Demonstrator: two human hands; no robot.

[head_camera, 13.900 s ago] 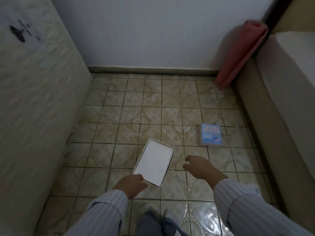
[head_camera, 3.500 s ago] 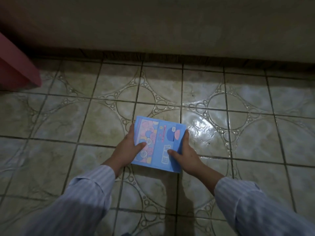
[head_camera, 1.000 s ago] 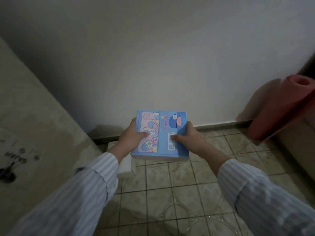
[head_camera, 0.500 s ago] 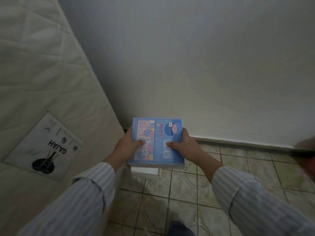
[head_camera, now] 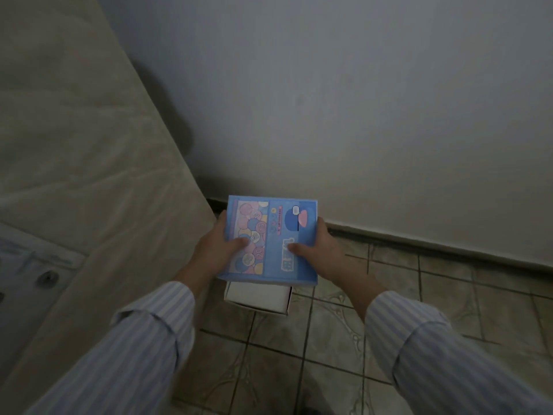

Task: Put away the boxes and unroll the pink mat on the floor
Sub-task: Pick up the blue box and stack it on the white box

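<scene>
A flat blue box (head_camera: 278, 235) printed with pastel circles is held level in the air by both hands. My left hand (head_camera: 217, 250) grips its left edge, thumb on top. My right hand (head_camera: 321, 250) grips its right edge, thumb on the lid. Right under it a white box (head_camera: 257, 298) lies on the tiled floor in the corner, mostly hidden by the blue one. The pink mat is out of view.
A pale mattress (head_camera: 77, 163) leans against the left side and reaches down to the white box. A white wall (head_camera: 359, 100) with a dark skirting closes the back. Patterned floor tiles (head_camera: 329, 354) spread to the right and toward me.
Both hands have carried the blue box lower and closer to the corner, over the white box. The view has turned left, and the pink mat has left the frame.
</scene>
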